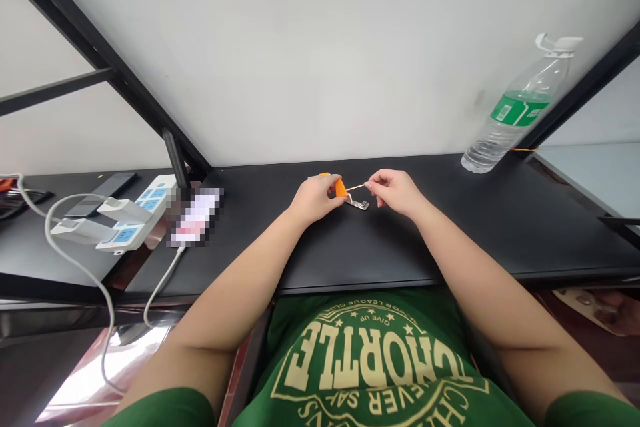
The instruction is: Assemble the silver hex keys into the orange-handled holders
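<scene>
My left hand [314, 197] is closed round a small orange-handled tool [340, 187] over the black desk [450, 227]. A thin metal pick [355, 187] sticks out of the orange part toward my right hand [395, 191], which pinches its far end. A small silver metal piece [360, 203] lies or hangs just below the two hands; whether it is joined to the tool I cannot tell.
A clear water bottle [515, 110] with a green label leans at the back right. At the left are a white power strip [135, 217] with plugged adapters, white cables [75, 260], a blurred phone [195, 217] and a dark remote-like thing [103, 192].
</scene>
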The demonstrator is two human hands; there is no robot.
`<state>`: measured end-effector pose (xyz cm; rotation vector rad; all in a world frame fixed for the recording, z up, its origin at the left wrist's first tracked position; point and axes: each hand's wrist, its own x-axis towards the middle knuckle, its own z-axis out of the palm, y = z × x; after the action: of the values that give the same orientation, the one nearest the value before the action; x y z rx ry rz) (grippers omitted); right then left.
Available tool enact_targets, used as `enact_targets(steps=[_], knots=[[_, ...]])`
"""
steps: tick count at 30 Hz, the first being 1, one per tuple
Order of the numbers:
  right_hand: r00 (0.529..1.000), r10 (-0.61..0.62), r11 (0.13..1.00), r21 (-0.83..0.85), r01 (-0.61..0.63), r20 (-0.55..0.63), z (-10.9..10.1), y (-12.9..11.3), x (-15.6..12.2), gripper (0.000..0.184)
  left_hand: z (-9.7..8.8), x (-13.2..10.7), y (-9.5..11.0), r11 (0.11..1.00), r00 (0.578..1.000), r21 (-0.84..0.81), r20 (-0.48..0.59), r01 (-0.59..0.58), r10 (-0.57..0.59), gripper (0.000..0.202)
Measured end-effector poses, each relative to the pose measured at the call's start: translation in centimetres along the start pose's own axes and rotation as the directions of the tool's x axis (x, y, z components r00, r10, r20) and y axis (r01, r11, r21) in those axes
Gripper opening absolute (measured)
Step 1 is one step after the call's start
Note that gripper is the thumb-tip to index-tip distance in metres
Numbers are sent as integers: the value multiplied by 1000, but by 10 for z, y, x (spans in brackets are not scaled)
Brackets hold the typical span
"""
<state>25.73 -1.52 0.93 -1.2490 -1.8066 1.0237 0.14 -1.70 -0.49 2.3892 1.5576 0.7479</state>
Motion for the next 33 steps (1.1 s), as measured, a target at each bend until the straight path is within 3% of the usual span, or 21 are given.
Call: enact_targets(steps=[10, 16, 20, 24, 28, 33], knots=[[997, -11, 995, 104, 3, 70, 24, -3, 0, 28, 5, -4, 4, 991, 991, 54, -60, -119, 122, 47], [995, -12, 991, 135, -2, 103, 31, -1, 3, 32, 6, -4, 9, 990, 989, 14, -59, -138, 138, 43], [994, -73, 984, -157, 85, 80, 16, 3, 4, 23, 1, -1, 3, 997, 996, -16, -57, -74, 73, 44], [957, -108, 845, -482, 231, 269, 5, 5, 3, 8, -6, 1, -7, 999, 999, -43, -51, 2, -4, 31], [930, -48, 735, -617, 279, 363, 10, 0, -2, 9, -8, 2, -11, 996, 999, -83, -48, 17, -21, 26], [929, -20, 606, -735, 305, 369, 18, -12, -11, 11, -5, 2, -7, 999, 999, -49, -37, 6, -8, 29]])
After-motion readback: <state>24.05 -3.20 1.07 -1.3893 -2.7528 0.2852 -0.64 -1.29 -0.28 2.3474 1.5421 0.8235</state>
